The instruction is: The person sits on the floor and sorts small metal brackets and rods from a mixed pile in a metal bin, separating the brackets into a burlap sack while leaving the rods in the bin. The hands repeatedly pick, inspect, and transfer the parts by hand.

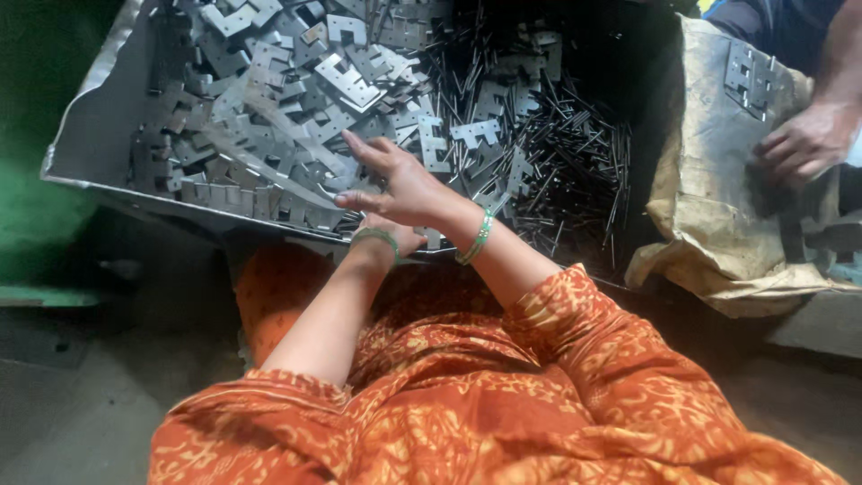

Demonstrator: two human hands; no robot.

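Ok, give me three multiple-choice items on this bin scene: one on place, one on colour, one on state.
1. Where do the thin pins lie in the metal bin?
A right part
B left part
C outside

2. What colour are the bangles?
A red
B green
C black

3. How is the right hand?
A fisted
B fingers spread over the hinge plates
C on the lap

Answers:
1 A, the pins pile to the right of the plates.
2 B, both wrists show green.
3 B, the fingers are extended; the left hand is tucked beneath.
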